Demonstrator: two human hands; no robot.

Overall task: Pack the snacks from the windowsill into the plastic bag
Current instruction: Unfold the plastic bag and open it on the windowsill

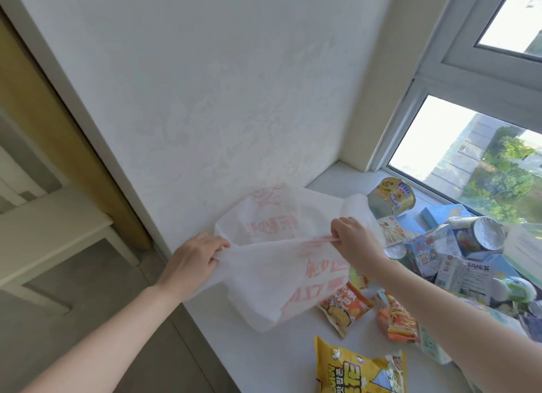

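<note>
Yellow corn snack bag [360, 369] is lying at the near end of the white windowsill [264, 360], with an orange chip packet [344, 307] and an orange-red packet of sticks [397, 322] lying just beyond it. White plastic bag with pink print [264, 278] is being held over the sill's left part, the left hand [193, 260] gripping its left edge in curled fingers and the right hand [355, 240] pinching its upper edge, while its lower corner is overlapping the orange chip packet. Yellow can [391, 197] and blue-labelled can [475, 237] are lying on their sides among blue cartons [425, 254], heaped beside the window [469, 158].
</note>
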